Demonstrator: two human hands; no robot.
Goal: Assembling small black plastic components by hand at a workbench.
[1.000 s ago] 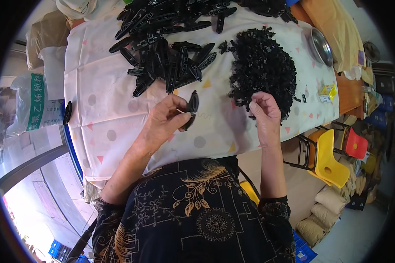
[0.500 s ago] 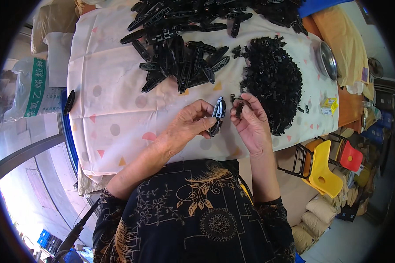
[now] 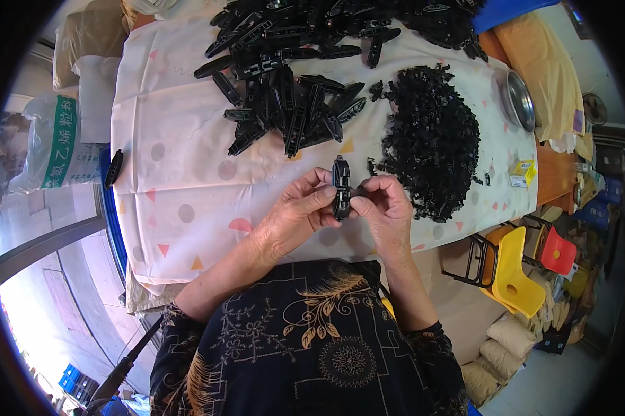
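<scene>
Between my hands, over the near edge of the table, is a long black plastic housing (image 3: 341,182) with tapered ends, held roughly upright. My left hand (image 3: 300,208) is closed round its left side, thumb on the front. Against its right side, my right hand (image 3: 385,206) pinches a small black plastic clip (image 3: 358,192), mostly covered by the fingers. Beyond my hands lies a heap of similar black housings (image 3: 285,104). To the right is a big pile of small black clips (image 3: 434,142).
A patterned cloth (image 3: 181,166) covers the table. At the right stand a metal bowl (image 3: 519,101) and a small yellow box (image 3: 522,173). One housing (image 3: 114,168) lies by the left edge. Yellow chair (image 3: 512,274) and red chair (image 3: 557,251) stand at lower right.
My right hand has moved left from beside the clip pile to the housing, bringing the small clip against it. My left hand has turned the housing more upright.
</scene>
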